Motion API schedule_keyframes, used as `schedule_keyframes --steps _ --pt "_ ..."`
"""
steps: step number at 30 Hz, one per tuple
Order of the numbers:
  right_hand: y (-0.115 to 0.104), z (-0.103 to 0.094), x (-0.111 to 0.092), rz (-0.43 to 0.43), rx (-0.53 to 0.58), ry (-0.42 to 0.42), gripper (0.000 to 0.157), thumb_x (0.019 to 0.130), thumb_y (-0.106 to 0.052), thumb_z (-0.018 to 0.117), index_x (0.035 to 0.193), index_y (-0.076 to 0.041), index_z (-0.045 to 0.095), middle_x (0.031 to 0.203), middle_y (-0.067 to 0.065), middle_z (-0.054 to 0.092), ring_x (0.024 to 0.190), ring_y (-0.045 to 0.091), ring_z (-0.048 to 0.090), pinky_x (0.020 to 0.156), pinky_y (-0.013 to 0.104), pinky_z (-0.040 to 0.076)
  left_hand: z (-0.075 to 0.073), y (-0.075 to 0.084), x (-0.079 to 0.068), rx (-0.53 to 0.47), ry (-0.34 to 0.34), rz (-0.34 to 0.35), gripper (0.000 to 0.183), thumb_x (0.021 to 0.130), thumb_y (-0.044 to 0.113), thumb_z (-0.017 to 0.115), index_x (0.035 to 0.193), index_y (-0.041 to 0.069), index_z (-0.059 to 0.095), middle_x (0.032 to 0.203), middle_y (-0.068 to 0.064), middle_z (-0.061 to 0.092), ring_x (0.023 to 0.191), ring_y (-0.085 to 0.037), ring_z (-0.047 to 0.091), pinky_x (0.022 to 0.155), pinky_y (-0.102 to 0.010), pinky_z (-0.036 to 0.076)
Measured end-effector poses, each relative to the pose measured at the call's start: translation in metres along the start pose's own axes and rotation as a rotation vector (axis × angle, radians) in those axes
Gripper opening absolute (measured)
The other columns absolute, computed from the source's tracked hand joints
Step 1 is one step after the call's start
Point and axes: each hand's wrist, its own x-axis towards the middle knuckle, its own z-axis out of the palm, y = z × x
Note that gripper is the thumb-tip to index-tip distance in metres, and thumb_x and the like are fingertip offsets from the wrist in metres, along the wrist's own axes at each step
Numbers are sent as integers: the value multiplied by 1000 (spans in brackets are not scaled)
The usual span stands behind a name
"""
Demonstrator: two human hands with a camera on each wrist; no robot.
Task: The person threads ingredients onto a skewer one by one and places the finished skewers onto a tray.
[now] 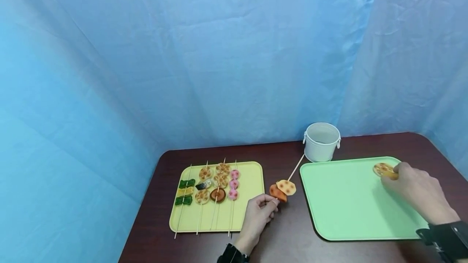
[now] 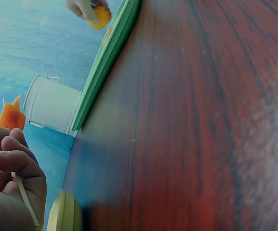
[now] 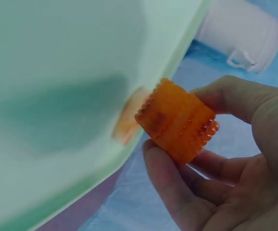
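My left hand pinches the lower part of a wooden skewer between thumb and fingers. Threaded on it are an orange slice and a pale yellow slice with brown spots. In the left wrist view the skewer's lower end sticks out below the curled fingers. Over the far right corner of the green tray, my right hand pinches an orange food piece with frilled edges. A lotus root slice lies on that tray, just beyond the held piece.
To the left, a yellow tray bears several loaded skewers, with green, yellow and pink pieces, lotus root slices and a mushroom slice. Some skewer ends overhang its near edge. A white bucket stands behind the green tray, before a blue curtain.
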Motion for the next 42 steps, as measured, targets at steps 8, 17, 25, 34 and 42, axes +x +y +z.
schedule_keyframes --steps 8,17,25,34,42 --pt "-24 1 -17 -164 187 94 78 87 -59 55 126 8 49 104 23 59 68 24 50 57 36 30 2 -1 -1 3 5 -12 26 86 17 68 94 -8 68 69 -4 61 54 -6 47 44 -17 33" --pt "-52 19 -22 -314 317 250 54 87 -33 67 124 5 56 107 26 62 84 35 61 59 34 43 4 -2 -2 13 1 -21 27 85 18 68 94 -7 68 69 -2 61 54 -7 47 44 -18 33" --pt "-75 32 -29 -320 529 133 59 92 -43 59 131 1 55 113 20 63 97 15 63 72 26 51 6 -4 -3 7 -12 -17 26 86 17 68 95 -8 68 69 -3 61 54 -7 46 44 -18 33" --pt "-100 43 -29 -179 1128 -237 76 96 -42 54 145 9 27 122 13 53 100 10 64 90 37 49 9 -4 -5 16 -28 -8 28 85 20 68 93 -7 68 68 -1 61 53 -7 48 44 -20 35" --pt "-111 46 -29 -189 1582 -339 37 99 -21 54 128 -1 44 113 0 61 103 14 64 93 36 46 11 -3 -7 40 -52 29 26 85 18 68 92 -7 68 67 1 60 53 -7 48 44 -20 35"
